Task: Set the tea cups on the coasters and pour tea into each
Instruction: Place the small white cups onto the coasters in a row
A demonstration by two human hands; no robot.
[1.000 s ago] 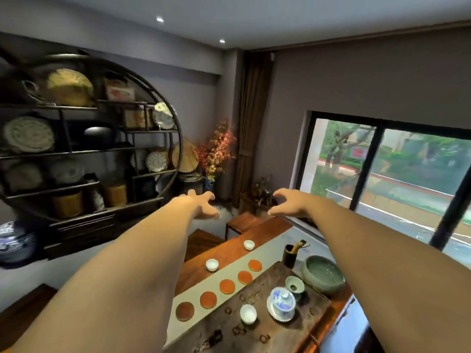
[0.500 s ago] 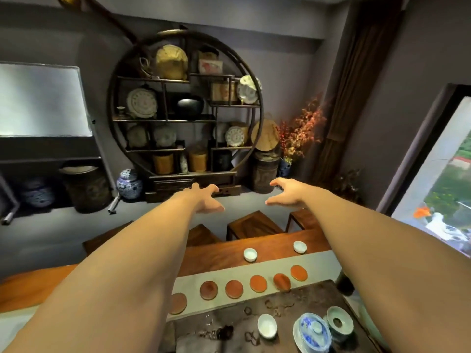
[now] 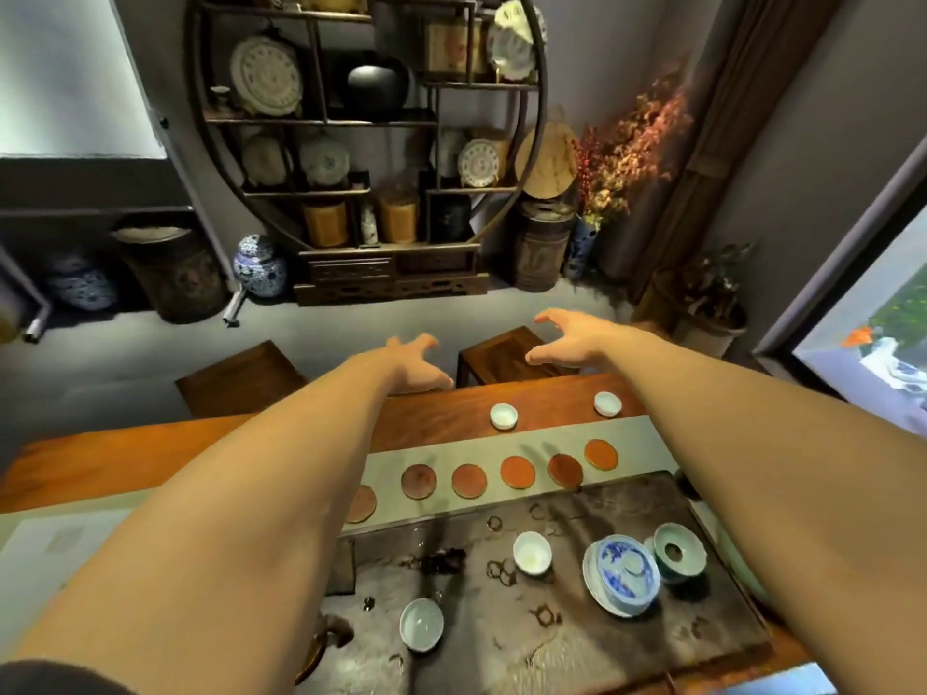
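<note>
— Since half a second ago the view has tipped downward: more of the dark tea tray (image 3: 577, 639) shows, and both arms now sit lower against the room. What lies nearest?

— On the tray, a pale tea cup (image 3: 421, 623) sits closest, a second cup (image 3: 532, 552) further in, then a blue-and-white lidded bowl (image 3: 621, 573) with a green strainer cup (image 3: 679, 549) just beside it on the right.

— And past the tray?

— A grey runner (image 3: 501, 451) crosses the wooden surface (image 3: 100, 469), carrying a row of six round coasters (image 3: 518, 472); the left forearm covers part of the leftmost one. None has a cup on it.

— More cups?

— Two, beyond the runner on bare wood: one (image 3: 503, 415) near the middle, another (image 3: 607, 403) to its right.

— The hands?

— Left hand (image 3: 416, 363) and right hand (image 3: 569, 341) reach out over the far edge, fingers (image 3: 549, 318) spread and loosely curled, holding nothing. They hang above two wooden stools (image 3: 506, 356).

— Behind that?

— A round display shelf (image 3: 366, 143) of plates and jars against the wall, with dried red branches (image 3: 632, 137) to its right.
</note>
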